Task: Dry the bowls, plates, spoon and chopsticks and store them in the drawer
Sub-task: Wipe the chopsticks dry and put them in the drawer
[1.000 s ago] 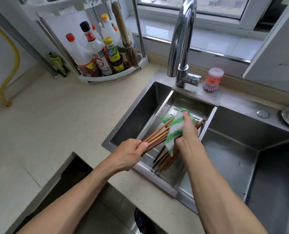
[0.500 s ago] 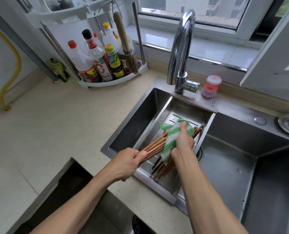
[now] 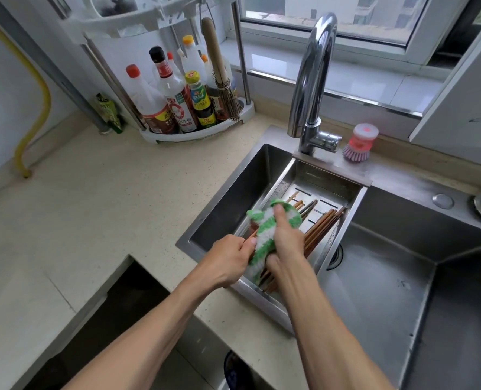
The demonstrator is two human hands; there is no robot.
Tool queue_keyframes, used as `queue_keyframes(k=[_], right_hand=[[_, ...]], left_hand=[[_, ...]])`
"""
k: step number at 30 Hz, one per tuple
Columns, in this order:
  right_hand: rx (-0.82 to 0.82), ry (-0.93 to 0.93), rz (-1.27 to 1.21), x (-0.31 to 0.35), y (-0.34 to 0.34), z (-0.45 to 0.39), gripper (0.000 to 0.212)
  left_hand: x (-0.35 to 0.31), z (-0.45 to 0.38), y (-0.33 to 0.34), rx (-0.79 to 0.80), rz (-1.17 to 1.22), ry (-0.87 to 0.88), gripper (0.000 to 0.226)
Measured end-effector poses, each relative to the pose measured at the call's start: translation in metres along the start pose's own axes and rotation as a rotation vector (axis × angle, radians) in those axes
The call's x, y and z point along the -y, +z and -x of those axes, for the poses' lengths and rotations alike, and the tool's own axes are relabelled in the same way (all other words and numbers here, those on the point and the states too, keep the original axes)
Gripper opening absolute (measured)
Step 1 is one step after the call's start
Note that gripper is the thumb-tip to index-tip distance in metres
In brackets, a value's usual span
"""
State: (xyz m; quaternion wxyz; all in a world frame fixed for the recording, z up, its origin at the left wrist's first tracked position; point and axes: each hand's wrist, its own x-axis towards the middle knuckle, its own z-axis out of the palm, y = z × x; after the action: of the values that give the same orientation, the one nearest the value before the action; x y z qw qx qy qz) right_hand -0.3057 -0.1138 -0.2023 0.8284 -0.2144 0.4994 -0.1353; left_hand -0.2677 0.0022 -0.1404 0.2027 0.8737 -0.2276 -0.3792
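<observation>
A bundle of brown wooden chopsticks lies slanted in the steel drain tray that sits across the sink. My left hand grips the near ends of some chopsticks at the tray's left rim. My right hand holds a green-and-white cloth wrapped round those chopsticks, right beside my left hand. The cloth hides the middle of the gripped sticks; their far tips stick out beyond it. No bowls, plates or spoon are in view.
The steel sink spreads right, with the tall tap behind the tray. A pink dish brush stands by the tap. A corner rack of sauce bottles is at the back left. An open dark drawer gap lies below the beige counter.
My right hand slid the cloth back along the chopsticks toward me, until it met my left hand. The far tips of the sticks now show beyond the cloth.
</observation>
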Motion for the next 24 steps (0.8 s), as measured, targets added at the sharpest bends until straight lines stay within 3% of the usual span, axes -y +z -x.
queue_keyframes(k=[3,7,11,13,16,22,24], right_hand=[[-0.001,0.031,-0.027,0.006,-0.006,-0.007,0.028],[-0.129,-0.052,-0.029,0.025,-0.015,-0.018,0.038],[-0.044,0.009,0.17,-0.014,-0.008,0.004,0.028],[-0.006,0.009,0.147,0.0,-0.009,0.001,0.026],[-0.097,-0.05,0.003,0.035,-0.01,-0.014,0.027],[0.032,0.027,0.154,0.004,-0.003,0.007,0.032],[-0.043,-0.019,0.093,0.029,-0.013,-0.008,0.036]], left_hand=[[0.002,0.002,0.001,0.019,0.009,-0.005,0.046],[0.003,0.008,0.003,0.054,-0.008,-0.001,0.045],[0.003,-0.001,0.01,-0.025,0.007,-0.028,0.048],[0.004,0.004,0.011,-0.036,0.045,-0.031,0.049],[0.0,0.009,0.009,-0.032,0.034,0.005,0.05],[-0.008,-0.002,0.006,-0.093,0.033,0.016,0.05],[-0.003,0.007,0.004,-0.023,0.021,0.014,0.049]])
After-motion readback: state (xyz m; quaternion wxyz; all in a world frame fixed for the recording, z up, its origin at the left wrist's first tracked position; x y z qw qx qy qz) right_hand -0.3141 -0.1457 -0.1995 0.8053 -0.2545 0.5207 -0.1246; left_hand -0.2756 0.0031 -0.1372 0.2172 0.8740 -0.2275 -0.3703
